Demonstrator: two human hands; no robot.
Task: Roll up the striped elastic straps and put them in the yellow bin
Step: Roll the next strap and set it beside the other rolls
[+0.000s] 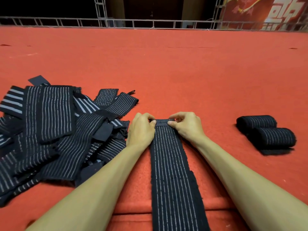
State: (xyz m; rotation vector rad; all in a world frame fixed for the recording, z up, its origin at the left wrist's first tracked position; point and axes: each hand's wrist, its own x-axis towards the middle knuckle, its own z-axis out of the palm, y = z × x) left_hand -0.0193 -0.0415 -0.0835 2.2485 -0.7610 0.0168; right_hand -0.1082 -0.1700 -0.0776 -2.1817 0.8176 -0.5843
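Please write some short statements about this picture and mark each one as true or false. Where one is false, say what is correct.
1. The left hand and the right hand both pinch the far end of one striped strap. True.
2. The pile of loose straps lies on the person's right. False: it lies on the left.
3. Two rolled straps lie side by side on the red surface, to the right of the hands. True.
4. A yellow bin stands next to the rolled straps. False: no yellow bin is in view.
5. The held strap is already fully rolled. False: only its far end is turned over; the rest lies flat toward the person.
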